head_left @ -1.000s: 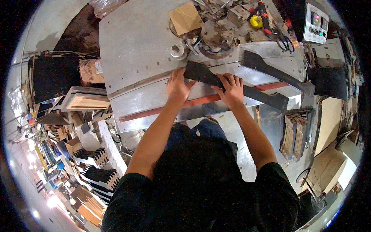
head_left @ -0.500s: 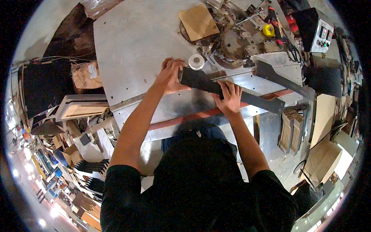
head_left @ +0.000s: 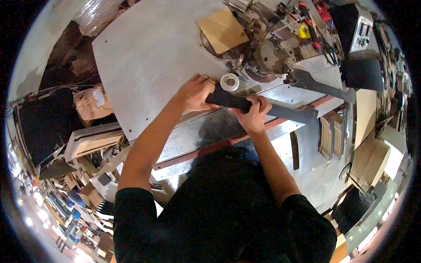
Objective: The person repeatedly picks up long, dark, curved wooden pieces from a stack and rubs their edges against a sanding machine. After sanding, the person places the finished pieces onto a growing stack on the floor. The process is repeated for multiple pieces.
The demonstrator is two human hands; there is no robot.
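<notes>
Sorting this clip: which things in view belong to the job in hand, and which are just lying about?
Likely in the job:
- dark board, gripped by left hand and right hand
- metal table beneath

Apparently lying about:
- brown sheet
- small white ring
- paper bag
- second dark piece, untouched, though it might belong

Board (head_left: 232,100) partly hidden by fingers (head_left: 264,104), wrapped bundle (head_left: 95,18) cut off

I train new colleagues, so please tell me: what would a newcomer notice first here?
Probably the long dark board, held by the left hand at its left end and the right hand near its middle. Beyond it, a tan sheet and, farther right, a bright yellow object stand out.
</notes>
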